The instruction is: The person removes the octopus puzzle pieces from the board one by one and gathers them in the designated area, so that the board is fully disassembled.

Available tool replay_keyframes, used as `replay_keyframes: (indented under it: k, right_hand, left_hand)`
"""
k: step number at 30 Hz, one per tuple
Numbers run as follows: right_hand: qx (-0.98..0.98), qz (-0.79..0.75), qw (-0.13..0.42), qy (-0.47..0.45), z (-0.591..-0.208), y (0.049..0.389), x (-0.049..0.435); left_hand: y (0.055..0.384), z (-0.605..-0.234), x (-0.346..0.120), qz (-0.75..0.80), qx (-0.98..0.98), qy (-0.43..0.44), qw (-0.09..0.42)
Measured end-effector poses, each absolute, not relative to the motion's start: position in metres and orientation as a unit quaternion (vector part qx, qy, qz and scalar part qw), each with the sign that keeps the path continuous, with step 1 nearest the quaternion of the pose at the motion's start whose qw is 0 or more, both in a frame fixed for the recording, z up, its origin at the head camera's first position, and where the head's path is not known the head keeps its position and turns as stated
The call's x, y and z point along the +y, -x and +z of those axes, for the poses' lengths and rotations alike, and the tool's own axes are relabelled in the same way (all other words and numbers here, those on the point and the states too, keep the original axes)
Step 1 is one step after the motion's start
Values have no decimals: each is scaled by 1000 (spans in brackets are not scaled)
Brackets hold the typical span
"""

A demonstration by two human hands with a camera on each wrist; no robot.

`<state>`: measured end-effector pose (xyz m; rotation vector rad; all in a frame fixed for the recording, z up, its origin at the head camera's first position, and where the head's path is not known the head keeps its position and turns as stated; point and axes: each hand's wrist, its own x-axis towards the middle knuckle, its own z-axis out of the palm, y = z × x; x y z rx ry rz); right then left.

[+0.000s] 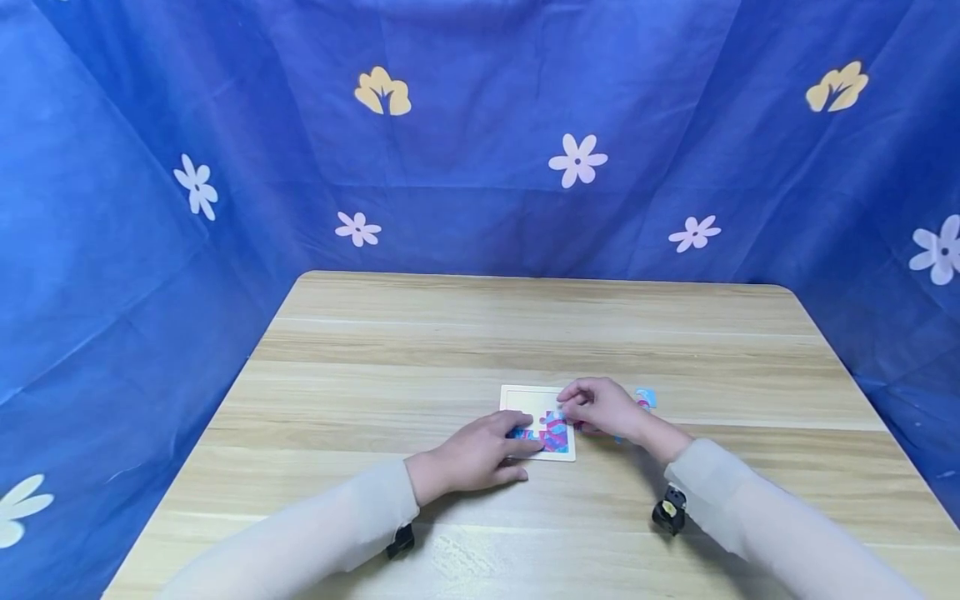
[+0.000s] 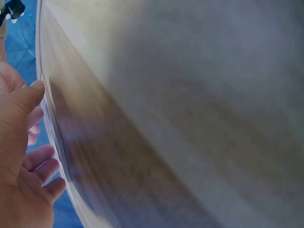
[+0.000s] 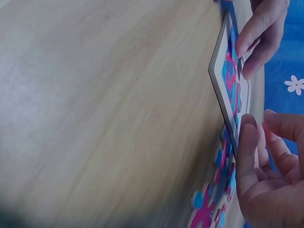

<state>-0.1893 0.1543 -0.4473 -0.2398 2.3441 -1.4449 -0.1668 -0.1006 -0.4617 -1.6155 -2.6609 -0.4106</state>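
A small jigsaw board [image 1: 525,389] with a pale rim lies on the table, with pink and blue puzzle pieces [image 1: 556,437] set in its lower part. My left hand [image 1: 476,452] reaches over the board's left side, fingers extended and their tips resting on the pieces. Over the right rim, my right hand [image 1: 603,408] has its thumb and fingers bent close together at the board's upper right. I cannot tell whether a piece is between those fingertips. Loose puzzle pieces [image 3: 204,209] lie just right of the board, partly hidden beneath the right hand in the head view.
A light wood-grain table [image 1: 420,333] extends around the board on all sides. Behind and beside it hangs a blue cloth [image 1: 480,167] with white and yellow flower prints. A black wrist camera [image 1: 670,510] sits under the right sleeve.
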Motion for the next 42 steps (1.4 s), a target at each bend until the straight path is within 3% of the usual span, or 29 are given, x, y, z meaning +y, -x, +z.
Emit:
replay_keyframes:
  k: [26,42]
  right_hand:
    - [880,-411,192,139,-448,197,138]
    - [887,-396,201,124,-443,197,134]
  left_hand:
    - [163,-464,-97,-77,-857,510,-5]
    - [162,-463,-98,-74,-860,504,-14]
